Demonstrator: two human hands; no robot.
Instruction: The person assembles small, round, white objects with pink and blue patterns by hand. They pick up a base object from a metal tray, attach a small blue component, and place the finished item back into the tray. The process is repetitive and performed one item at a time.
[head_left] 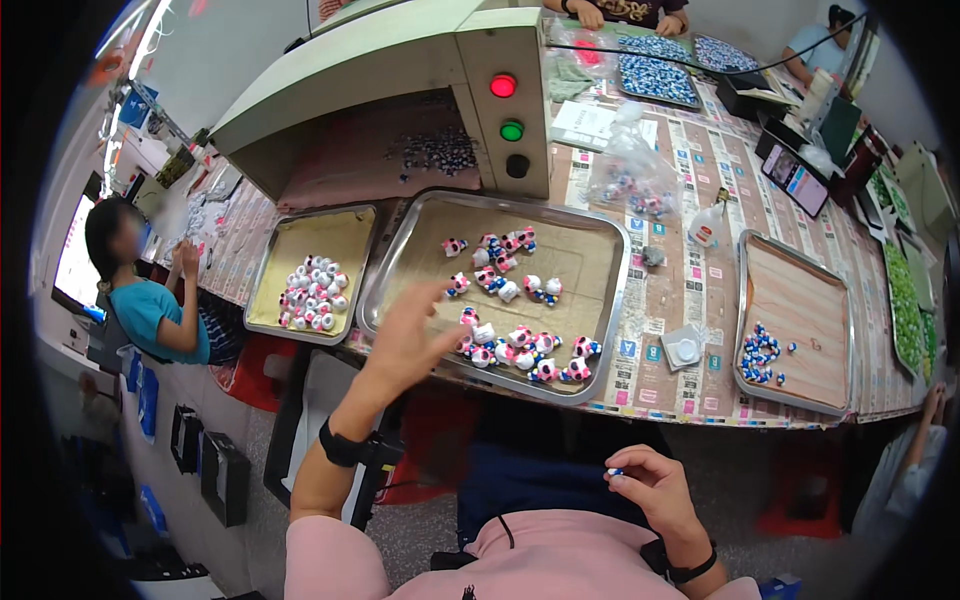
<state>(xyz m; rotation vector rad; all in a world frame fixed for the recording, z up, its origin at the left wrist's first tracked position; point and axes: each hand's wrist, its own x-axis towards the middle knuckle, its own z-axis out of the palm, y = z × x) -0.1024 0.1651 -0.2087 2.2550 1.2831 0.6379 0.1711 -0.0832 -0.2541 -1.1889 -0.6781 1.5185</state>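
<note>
My left hand (pixel 403 342) hovers over the left edge of a large metal tray (pixel 590 220), fingers apart and nothing visible in them. Small figurines (pixel 520 345) in pink, white and blue lie in loose groups on that tray's tan lining. Low in front of my body, my right hand (pixel 655 490) pinches a small blue-and-white piece (pixel 614 472) between thumb and fingers. Similar blue-and-white pieces (pixel 760 355) sit in a tray (pixel 800 290) at the right. Round white-and-pink parts (pixel 315 292) fill part of a yellow-lined tray (pixel 272 250) at the left.
A machine (pixel 400 100) with an opening, red and green buttons stands behind the trays. On the patterned table are a glue bottle (pixel 706 226), a plastic bag (pixel 640 185), a white dish (pixel 683 349) and a phone (pixel 793 178). Other people sit at the left and far side.
</note>
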